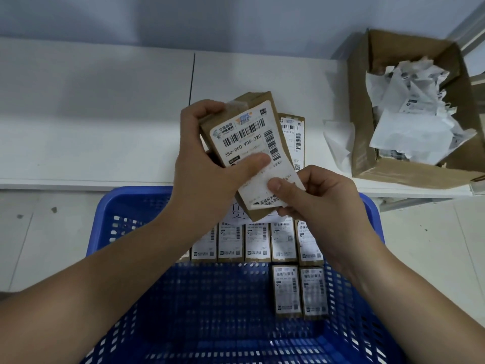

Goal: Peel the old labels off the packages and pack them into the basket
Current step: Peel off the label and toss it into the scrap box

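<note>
over the blue basket (126, 222), near the white tabletop (105, 114), the left hand (207, 164) clamps the brown package (258, 101), thumb pressing its label (244, 137). the right hand (322, 200) pinches the label's near corner; a slow, low pull should avoid tearing.

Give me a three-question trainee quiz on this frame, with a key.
1. True or false: the left hand holds the package.
2. What does the right hand pinch? A) the label B) the basket C) the box
3. Fill in: peeled labels lie in the ____.

Key: 1 true; 2 A; 3 box.
</note>
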`<action>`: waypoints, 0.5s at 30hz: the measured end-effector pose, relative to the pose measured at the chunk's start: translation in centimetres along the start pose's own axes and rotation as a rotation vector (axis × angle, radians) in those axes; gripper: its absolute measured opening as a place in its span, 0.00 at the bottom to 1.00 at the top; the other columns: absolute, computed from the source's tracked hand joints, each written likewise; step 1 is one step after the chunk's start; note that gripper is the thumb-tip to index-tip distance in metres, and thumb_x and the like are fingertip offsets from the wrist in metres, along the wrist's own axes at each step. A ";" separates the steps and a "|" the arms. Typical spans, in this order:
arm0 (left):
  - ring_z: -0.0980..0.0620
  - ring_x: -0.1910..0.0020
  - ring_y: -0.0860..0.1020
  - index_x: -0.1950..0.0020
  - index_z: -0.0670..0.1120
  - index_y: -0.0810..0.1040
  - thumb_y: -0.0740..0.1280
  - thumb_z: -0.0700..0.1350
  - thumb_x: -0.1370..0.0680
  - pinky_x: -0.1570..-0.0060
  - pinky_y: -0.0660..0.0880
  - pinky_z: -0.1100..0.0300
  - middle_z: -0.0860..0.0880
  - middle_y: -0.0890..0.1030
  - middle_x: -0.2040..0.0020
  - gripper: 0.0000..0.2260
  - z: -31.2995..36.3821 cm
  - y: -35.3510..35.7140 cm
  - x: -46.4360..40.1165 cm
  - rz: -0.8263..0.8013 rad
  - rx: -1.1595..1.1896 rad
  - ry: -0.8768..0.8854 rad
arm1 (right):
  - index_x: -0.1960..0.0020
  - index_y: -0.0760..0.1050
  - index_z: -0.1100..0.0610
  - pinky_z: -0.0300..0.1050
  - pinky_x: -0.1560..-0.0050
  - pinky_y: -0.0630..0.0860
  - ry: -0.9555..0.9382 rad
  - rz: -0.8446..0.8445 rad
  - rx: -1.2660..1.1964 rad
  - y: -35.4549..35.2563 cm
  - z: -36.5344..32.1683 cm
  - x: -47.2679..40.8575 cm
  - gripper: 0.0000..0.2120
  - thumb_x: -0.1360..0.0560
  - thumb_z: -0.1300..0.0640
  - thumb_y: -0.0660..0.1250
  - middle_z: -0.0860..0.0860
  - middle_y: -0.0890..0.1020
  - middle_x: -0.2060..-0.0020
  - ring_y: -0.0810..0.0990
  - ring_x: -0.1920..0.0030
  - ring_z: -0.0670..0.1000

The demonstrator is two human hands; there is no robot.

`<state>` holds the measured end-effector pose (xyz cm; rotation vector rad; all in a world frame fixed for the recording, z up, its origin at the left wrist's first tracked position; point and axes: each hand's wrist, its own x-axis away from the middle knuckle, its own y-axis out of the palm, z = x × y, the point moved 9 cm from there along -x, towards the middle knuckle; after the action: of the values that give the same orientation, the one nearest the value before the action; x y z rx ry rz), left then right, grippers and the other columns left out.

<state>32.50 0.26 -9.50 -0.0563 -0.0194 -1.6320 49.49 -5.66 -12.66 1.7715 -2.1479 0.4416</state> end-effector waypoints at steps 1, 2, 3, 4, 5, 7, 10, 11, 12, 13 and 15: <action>0.59 0.49 0.84 0.34 0.52 0.65 0.79 0.34 0.29 0.60 0.82 0.64 0.58 0.81 0.48 0.33 0.1 0.0 0.1 0.011 0.010 0.004 | 0.57 0.81 0.63 0.39 0.61 0.81 0.003 0.001 -0.003 -0.1 0.0 0.0 0.07 0.28 0.60 0.76 0.54 0.88 0.60 0.85 0.65 0.51; 0.59 0.49 0.84 0.33 0.51 0.64 0.78 0.34 0.28 0.60 0.82 0.63 0.58 0.81 0.48 0.32 0.2 0.0 0.1 0.018 0.022 0.009 | 0.57 0.81 0.63 0.39 0.61 0.81 0.008 0.002 -0.002 -0.1 0.1 -0.1 0.07 0.29 0.60 0.76 0.55 0.88 0.60 0.85 0.64 0.53; 0.59 0.48 0.84 0.33 0.51 0.64 0.77 0.33 0.28 0.60 0.82 0.64 0.57 0.81 0.47 0.31 0.2 0.1 0.2 0.017 0.032 0.013 | 0.57 0.81 0.63 0.40 0.61 0.82 0.014 0.006 0.000 -0.2 0.2 -0.1 0.08 0.30 0.60 0.77 0.55 0.88 0.60 0.85 0.63 0.54; 0.59 0.48 0.84 0.34 0.50 0.65 0.76 0.33 0.27 0.59 0.82 0.64 0.56 0.80 0.46 0.30 0.3 0.2 0.4 0.013 0.033 0.018 | 0.57 0.81 0.62 0.41 0.61 0.83 0.019 0.013 0.004 -0.2 0.2 -0.2 0.08 0.30 0.59 0.77 0.55 0.88 0.60 0.86 0.62 0.55; 0.59 0.47 0.83 0.34 0.50 0.65 0.76 0.33 0.27 0.59 0.82 0.65 0.55 0.80 0.45 0.29 0.3 0.2 0.5 0.012 0.026 0.025 | 0.57 0.81 0.62 0.42 0.61 0.84 0.022 0.026 0.015 -0.3 0.2 -0.2 0.09 0.31 0.59 0.78 0.55 0.88 0.60 0.86 0.62 0.56; 0.59 0.46 0.83 0.35 0.51 0.66 0.77 0.34 0.27 0.58 0.81 0.66 0.55 0.79 0.43 0.28 0.4 0.2 0.6 0.025 -0.002 0.048 | 0.56 0.78 0.61 0.50 0.59 0.85 0.021 0.068 0.088 -0.6 0.2 -0.2 0.12 0.31 0.58 0.80 0.56 0.87 0.61 0.87 0.62 0.58; 0.58 0.43 0.82 0.36 0.52 0.67 0.78 0.36 0.27 0.57 0.82 0.65 0.53 0.79 0.41 0.28 0.9 0.0 0.8 0.034 -0.041 0.092 | 0.54 0.69 0.55 0.63 0.55 0.84 0.048 0.111 0.190 -1.3 0.1 -0.4 0.24 0.37 0.51 0.83 0.56 0.87 0.62 0.87 0.65 0.58; 0.57 0.43 0.82 0.36 0.52 0.67 0.78 0.36 0.28 0.57 0.81 0.66 0.53 0.79 0.41 0.28 1.0 0.0 0.8 0.030 -0.038 0.101 | 0.54 0.68 0.55 0.64 0.54 0.84 0.059 0.104 0.206 -1.4 0.0 -0.5 0.27 0.40 0.48 0.83 0.55 0.87 0.63 0.87 0.65 0.58; 0.57 0.43 0.82 0.36 0.52 0.67 0.78 0.36 0.28 0.57 0.81 0.66 0.54 0.79 0.41 0.28 1.2 0.0 0.9 0.024 -0.034 0.107 | 0.54 0.69 0.55 0.65 0.54 0.83 0.067 0.092 0.228 -1.4 -0.2 -0.6 0.29 0.43 0.45 0.82 0.54 0.87 0.64 0.87 0.65 0.58; 0.57 0.44 0.82 0.37 0.52 0.67 0.78 0.36 0.28 0.58 0.81 0.65 0.56 0.79 0.42 0.28 1.3 0.0 0.8 0.021 -0.031 0.110 | 0.53 0.70 0.56 0.65 0.54 0.83 0.068 0.081 0.269 -1.5 -0.4 -0.7 0.30 0.45 0.42 0.80 0.54 0.86 0.65 0.87 0.65 0.57; 0.59 0.45 0.82 0.37 0.53 0.67 0.78 0.36 0.27 0.58 0.82 0.65 0.60 0.79 0.45 0.27 1.5 -0.2 0.5 0.031 -0.034 0.117 | 0.53 0.72 0.54 0.60 0.58 0.84 0.039 0.083 0.406 -1.9 -0.8 -0.8 0.30 0.46 0.38 0.78 0.51 0.85 0.68 0.86 0.67 0.54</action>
<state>32.28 -0.17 -8.01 0.0132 0.0984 -1.6027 51.57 -4.91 -12.21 1.8549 -2.2273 0.9843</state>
